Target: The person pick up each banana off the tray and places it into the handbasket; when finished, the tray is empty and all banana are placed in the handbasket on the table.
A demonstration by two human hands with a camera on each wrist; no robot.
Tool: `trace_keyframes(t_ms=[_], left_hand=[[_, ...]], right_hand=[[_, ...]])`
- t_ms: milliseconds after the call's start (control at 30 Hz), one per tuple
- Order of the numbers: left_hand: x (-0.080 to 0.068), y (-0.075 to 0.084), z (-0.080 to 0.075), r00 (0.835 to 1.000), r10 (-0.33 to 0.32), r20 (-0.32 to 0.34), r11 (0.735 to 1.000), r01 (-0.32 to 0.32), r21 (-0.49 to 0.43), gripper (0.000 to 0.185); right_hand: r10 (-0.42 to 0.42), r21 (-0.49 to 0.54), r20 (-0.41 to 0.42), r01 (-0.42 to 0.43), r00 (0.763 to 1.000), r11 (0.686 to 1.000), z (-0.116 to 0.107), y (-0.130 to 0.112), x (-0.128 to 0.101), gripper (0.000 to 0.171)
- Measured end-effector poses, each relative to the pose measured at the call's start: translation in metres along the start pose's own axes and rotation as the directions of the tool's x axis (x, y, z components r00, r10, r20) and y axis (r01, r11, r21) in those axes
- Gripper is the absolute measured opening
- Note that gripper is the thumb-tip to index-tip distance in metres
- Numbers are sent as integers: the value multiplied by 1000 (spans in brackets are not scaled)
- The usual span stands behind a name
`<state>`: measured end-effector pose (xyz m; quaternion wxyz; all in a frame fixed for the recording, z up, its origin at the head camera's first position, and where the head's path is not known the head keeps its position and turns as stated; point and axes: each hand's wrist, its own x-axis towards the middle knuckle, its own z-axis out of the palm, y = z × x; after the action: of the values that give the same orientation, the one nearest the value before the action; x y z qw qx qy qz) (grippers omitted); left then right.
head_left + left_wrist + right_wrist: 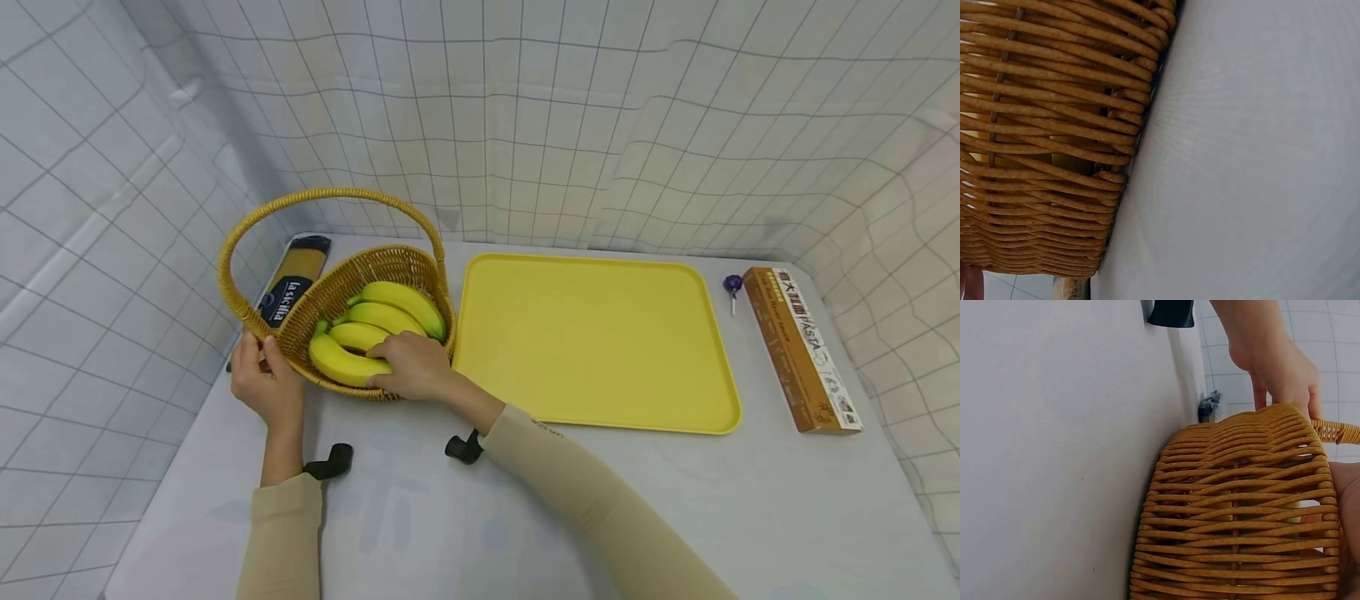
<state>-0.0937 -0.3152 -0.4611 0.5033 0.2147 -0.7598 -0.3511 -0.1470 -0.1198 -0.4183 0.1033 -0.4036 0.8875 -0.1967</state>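
Note:
A wicker basket with a tall arched handle stands at the left of the table and holds several yellow bananas. At its left end, where the handle meets the rim, my left hand grips the basket with thumb and fingers. My right hand reaches over the front rim and holds the nearest banana, which lies among the others in the basket. In the right wrist view the woven side hides most of the fruit, and the left hand shows at the rim.
Right of the basket lies a yellow tray. Farther right are a purple lollipop and a brown-and-white pasta box. A pack of pasta lies behind the basket's left side. Grid-patterned white curtains enclose the table.

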Motion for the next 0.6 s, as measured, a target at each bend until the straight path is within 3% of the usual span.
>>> trace_keyframes(t_ms=[600], left_hand=[[-1,0,0,1000,-4,-5,1000,4,-2,29]], right_hand=[[1,-50,-29,-2,1000,999,3,-1,-3,43]])
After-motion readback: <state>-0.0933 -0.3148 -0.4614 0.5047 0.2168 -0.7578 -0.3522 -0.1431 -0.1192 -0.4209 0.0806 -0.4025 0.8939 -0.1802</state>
